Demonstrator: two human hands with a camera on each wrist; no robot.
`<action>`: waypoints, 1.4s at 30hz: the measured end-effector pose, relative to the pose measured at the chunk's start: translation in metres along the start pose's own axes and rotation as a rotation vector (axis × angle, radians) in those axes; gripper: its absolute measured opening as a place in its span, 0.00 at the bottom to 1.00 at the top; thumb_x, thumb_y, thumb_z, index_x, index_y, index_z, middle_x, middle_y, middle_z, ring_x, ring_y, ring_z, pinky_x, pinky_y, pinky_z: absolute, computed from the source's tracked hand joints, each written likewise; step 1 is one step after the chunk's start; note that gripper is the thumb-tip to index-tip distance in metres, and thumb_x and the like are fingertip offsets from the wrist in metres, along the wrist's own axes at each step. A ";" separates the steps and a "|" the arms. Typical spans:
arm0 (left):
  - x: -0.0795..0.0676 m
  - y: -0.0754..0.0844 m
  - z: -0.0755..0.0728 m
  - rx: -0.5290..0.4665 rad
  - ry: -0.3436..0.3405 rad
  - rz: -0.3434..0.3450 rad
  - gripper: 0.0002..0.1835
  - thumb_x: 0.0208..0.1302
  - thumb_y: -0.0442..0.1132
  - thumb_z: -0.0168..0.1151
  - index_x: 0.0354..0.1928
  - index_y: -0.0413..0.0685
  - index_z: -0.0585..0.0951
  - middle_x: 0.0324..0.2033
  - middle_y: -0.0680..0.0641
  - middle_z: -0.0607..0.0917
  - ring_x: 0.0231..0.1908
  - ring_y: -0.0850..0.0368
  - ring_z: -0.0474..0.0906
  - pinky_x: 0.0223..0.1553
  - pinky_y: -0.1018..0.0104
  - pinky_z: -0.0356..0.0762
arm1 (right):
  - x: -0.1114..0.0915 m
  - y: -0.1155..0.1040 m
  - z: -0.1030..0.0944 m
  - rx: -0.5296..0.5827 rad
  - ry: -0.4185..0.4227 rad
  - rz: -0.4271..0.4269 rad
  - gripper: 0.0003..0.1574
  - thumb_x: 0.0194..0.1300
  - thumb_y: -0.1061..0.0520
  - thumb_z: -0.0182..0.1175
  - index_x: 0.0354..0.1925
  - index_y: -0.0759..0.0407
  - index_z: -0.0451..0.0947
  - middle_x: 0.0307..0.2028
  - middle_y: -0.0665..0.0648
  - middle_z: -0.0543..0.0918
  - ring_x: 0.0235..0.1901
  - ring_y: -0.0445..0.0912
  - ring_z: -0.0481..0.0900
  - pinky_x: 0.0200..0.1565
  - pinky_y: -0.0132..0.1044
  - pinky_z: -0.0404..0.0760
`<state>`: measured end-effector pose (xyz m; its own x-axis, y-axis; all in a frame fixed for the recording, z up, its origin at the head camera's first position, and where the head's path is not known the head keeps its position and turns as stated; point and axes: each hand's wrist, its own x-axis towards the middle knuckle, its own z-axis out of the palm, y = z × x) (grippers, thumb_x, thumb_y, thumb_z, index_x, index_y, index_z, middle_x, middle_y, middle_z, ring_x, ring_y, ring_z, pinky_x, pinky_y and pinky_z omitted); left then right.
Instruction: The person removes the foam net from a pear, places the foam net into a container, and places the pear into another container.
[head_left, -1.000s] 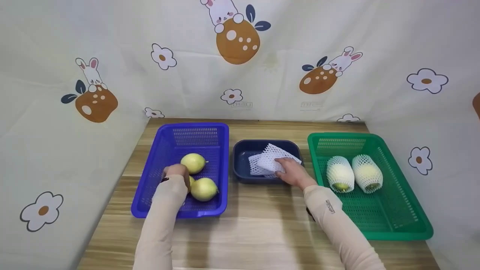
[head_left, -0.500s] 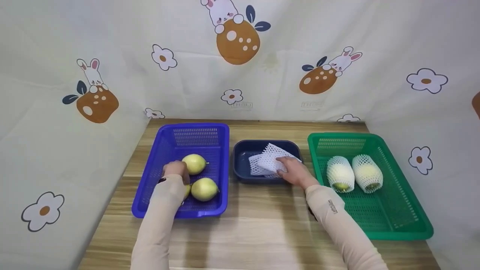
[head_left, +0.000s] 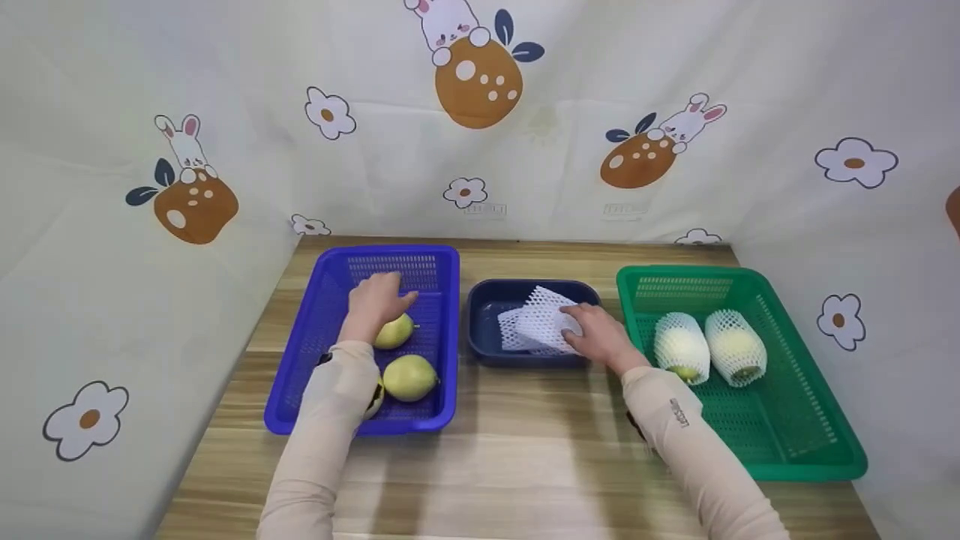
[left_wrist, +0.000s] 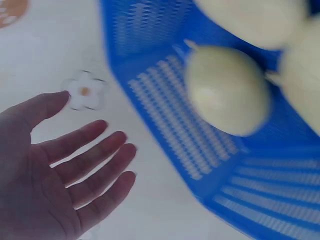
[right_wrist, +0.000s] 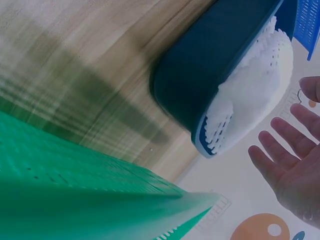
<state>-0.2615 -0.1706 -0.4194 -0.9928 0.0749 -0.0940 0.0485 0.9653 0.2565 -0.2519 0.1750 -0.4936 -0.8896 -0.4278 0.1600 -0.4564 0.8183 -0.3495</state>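
Observation:
In the head view my left hand [head_left: 375,298] is over the blue basket [head_left: 453,337], partly covering a pale yellow-green fruit [head_left: 395,332]. Its fingers are spread and hold nothing, as the left wrist view also shows. A second such fruit [head_left: 410,378] lies nearer the front; a third [head_left: 374,405] is mostly hidden by the sleeve. My right hand [head_left: 601,337] hovers at the right side of the small dark blue tray [head_left: 480,349], fingers relaxed beside the white foam net sleeves [head_left: 541,319] heaped there. The right wrist view shows that palm holding nothing.
On the right stands a green basket [head_left: 817,471] with two fruits in foam nets [head_left: 681,349]. All containers rest on a wood-grain table [head_left: 510,457]. A printed curtain [head_left: 375,180] closes off the back and both sides.
My left hand has lifted from among the fruits and moved toward the back of the blue basket, its fingers spreading. My right hand has drawn slightly right from the foam nets.

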 end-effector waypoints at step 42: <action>-0.012 0.062 0.039 -0.023 -0.058 0.203 0.33 0.58 0.57 0.53 0.61 0.46 0.65 0.53 0.37 0.70 0.52 0.40 0.66 0.49 0.49 0.63 | -0.033 0.059 -0.057 0.010 0.153 0.256 0.21 0.59 0.56 0.55 0.51 0.62 0.72 0.49 0.65 0.73 0.49 0.60 0.69 0.42 0.56 0.69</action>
<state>-0.2418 -0.1024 -0.4398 -0.9548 0.2825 -0.0929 0.2440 0.9228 0.2981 -0.2506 0.2594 -0.4666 -0.9687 -0.1443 0.2020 -0.2168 0.8880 -0.4054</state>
